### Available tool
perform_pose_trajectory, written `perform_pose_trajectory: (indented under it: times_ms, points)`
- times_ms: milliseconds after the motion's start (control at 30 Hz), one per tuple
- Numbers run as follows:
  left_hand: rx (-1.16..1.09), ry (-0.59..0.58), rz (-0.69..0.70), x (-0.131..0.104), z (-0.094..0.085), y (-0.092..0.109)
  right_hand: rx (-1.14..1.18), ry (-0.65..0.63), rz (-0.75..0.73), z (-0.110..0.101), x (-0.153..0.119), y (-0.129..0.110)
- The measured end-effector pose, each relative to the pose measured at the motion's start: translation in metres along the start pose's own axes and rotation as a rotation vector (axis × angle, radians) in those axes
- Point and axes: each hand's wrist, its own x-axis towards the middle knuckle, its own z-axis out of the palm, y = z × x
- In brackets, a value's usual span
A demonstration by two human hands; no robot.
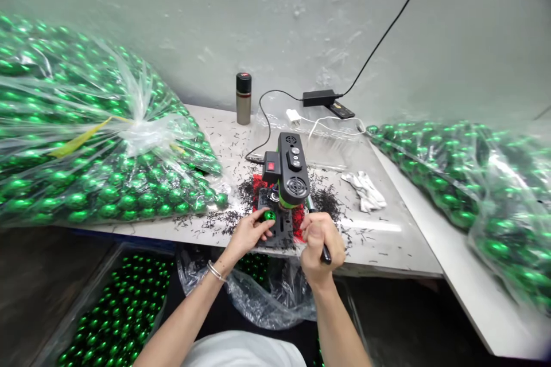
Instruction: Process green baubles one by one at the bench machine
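Observation:
Pinched in the fingers of my left hand (251, 232) is a shiny green ball (269, 215), held at the front of a small black bench machine (294, 169). The machine has round vents, silver buttons and a red switch (271, 166), and it stands near the table's front edge. My right hand (322, 243) is closed around the black-ended handle (326, 254) of a lever at the machine's right side. A dark metal base plate (284, 229) lies under the ball. Part of the lever is hidden by my right fist.
Big clear bags of green balls stand left (129, 200) and right (465, 218); an open bin (120, 304) of them is below left. Small black shavings (327, 203) litter the table. Behind are a bottle (243, 100), power adapter (318, 97), cables and white gloves (365, 190).

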Motion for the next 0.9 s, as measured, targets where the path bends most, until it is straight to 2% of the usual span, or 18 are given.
perform_pose_trajectory:
  times_ms: [167, 300, 600, 800, 900]
  points:
    - [0.324, 0.017, 0.169, -0.001, 0.006, 0.001, 0.0, -0.013, -0.014, -0.001, -0.003, 0.001]
    - [0.478, 0.039, 0.316, 0.0, 0.008, 0.0, -0.02, -0.044, -0.016, -0.003, -0.008, 0.003]
    - [0.574, 0.07, 0.454, 0.004, 0.009, -0.009, -0.052, -0.07, -0.106, 0.003, -0.047, 0.028]
    - [0.618, 0.098, 0.497, 0.004, 0.01, -0.01, -0.033, 0.023, -0.103, 0.012, -0.066, 0.046]
    - [0.626, 0.096, 0.495, 0.004, 0.01, -0.01, 0.001, 0.022, -0.135, 0.014, -0.07, 0.053]
